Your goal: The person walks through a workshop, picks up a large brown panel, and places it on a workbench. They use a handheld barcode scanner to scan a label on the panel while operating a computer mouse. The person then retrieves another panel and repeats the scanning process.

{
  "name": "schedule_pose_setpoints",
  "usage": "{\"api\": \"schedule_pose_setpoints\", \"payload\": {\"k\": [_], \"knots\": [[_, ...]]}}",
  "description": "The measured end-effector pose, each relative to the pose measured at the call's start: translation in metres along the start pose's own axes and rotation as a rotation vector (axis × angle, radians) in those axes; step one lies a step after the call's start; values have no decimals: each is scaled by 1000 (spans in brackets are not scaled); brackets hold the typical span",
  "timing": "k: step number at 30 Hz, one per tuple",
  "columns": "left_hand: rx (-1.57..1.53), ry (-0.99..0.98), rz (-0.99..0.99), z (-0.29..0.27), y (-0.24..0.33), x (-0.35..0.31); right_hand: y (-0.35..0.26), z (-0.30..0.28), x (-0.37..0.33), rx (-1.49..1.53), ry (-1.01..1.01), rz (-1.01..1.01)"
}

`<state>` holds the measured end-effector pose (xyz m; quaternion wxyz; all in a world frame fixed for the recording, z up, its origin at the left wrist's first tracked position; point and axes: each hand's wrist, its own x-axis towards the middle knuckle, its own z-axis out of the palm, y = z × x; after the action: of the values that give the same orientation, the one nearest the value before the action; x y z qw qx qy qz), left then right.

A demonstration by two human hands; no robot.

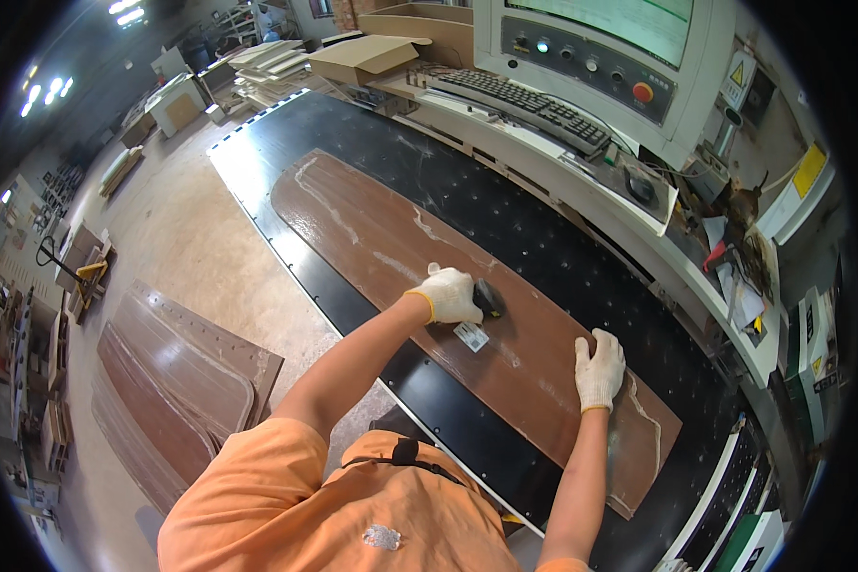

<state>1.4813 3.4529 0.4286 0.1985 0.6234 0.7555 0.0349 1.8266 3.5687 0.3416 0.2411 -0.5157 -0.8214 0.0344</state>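
Note:
A long brown panel [381,224] with one rounded end and pale streaks lies on a black table dotted with small points. In my gloved left hand [448,295], above the middle of the panel, is a black handheld device [488,299] with a touch of yellow, which looks like a barcode scanner. My fingers wrap round it, and its handle is hidden. Just below it a small white printed label [471,336] sits on the panel. My gloved right hand [600,370] rests at the panel's far edge near its right end, thumb apart from the fingers, holding nothing.
Beyond the black table [534,224] stands a control console with a red button [643,92], keyboard [524,105] and mouse [640,185]. Several brown panels [167,381] are stacked low at left. A cardboard box [367,57] and pale boards [267,69] lie farther back.

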Motion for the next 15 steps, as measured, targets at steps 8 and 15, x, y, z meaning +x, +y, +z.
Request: {"api": "schedule_pose_setpoints", "payload": {"k": [8,15], "knots": [[-46,41,5,13,-18,-28,3,1,1,20,-21,-7],[-981,106,-421,23,-83,-127,4,3,-4,6,10,-58]]}}
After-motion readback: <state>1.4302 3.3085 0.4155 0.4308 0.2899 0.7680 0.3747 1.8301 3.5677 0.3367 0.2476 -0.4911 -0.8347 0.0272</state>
